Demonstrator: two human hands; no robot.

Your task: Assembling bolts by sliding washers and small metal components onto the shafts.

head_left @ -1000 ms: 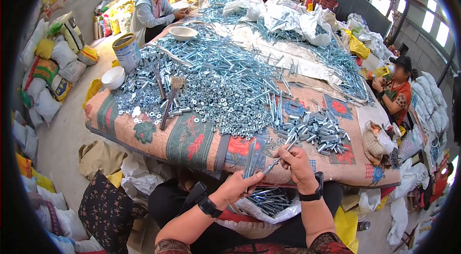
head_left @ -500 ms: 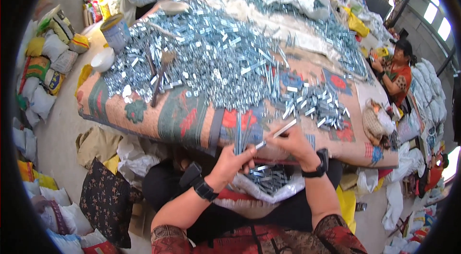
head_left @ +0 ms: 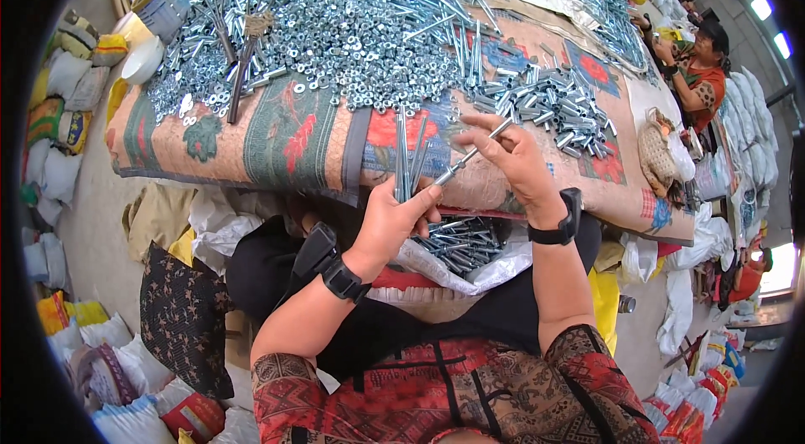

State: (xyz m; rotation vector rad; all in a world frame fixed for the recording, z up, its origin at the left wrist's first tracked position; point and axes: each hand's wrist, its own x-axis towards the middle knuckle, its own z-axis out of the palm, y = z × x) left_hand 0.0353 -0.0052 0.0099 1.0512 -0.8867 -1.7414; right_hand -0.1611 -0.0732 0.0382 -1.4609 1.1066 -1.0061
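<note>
My left hand [head_left: 392,218] is closed around several long thin bolts [head_left: 402,155] that stand up out of the fist. Between its thumb and fingers it also pinches the lower end of a slanting bolt [head_left: 462,162], which seems to carry a sleeve. At the upper end of that bolt is my right hand [head_left: 521,167], its fingers curled about the shaft and one finger stretched out. Just below both hands, an open white sack [head_left: 482,283] in front of my lap holds many finished-looking bolts [head_left: 457,244].
A patterned cloth [head_left: 319,142] covers the table. On it lie a heap of nuts [head_left: 360,54], a pile of metal sleeves [head_left: 558,104] and dark sticks [head_left: 243,79]. A white bowl [head_left: 142,61] and a tin [head_left: 161,8] stand left. Another person [head_left: 700,67] sits at right.
My view has tilted down, so the table sits higher. The bolt in my right hand, held apart from the short metal piece at my left fingertips, now meets it in one line.
</note>
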